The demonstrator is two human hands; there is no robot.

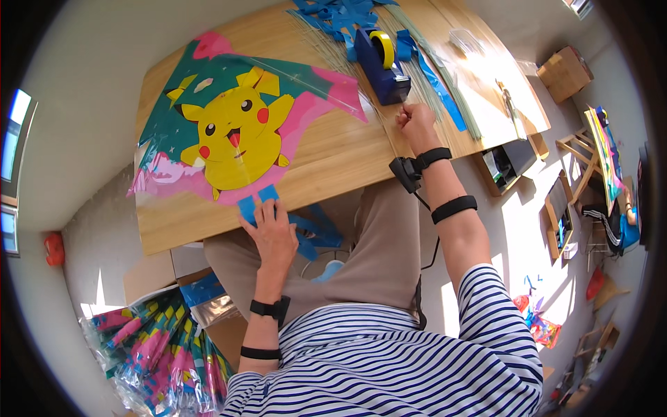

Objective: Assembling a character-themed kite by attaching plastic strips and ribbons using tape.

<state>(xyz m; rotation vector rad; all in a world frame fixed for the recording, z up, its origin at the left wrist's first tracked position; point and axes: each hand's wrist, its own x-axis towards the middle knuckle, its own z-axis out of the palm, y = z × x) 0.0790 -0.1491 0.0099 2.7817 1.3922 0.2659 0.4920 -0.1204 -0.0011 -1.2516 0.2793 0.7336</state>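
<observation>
On the table lies a kite (240, 135) with a yellow cartoon figure on green and pink. A blue plastic strip (266, 192) meets its lower edge. My left hand (273, 233) rests over this strip at the table's near edge, fingers stretched out and pressing it down; more blue strip (323, 233) hangs below the edge. Farther right stands a dark blue tape dispenser (379, 73) with a yellow-cored roll (382, 47). My right hand (417, 124) is closed in a pinch at its cutter, on what looks like the end of clear tape.
Thin rods (445, 83) and blue strips (340, 15) lie on the wooden table (326, 163) at the back and right. Scissors (508, 104) lie near its right end. Bundled kites (163, 347) fill the lower left. A cardboard box (564, 73) stands at far right.
</observation>
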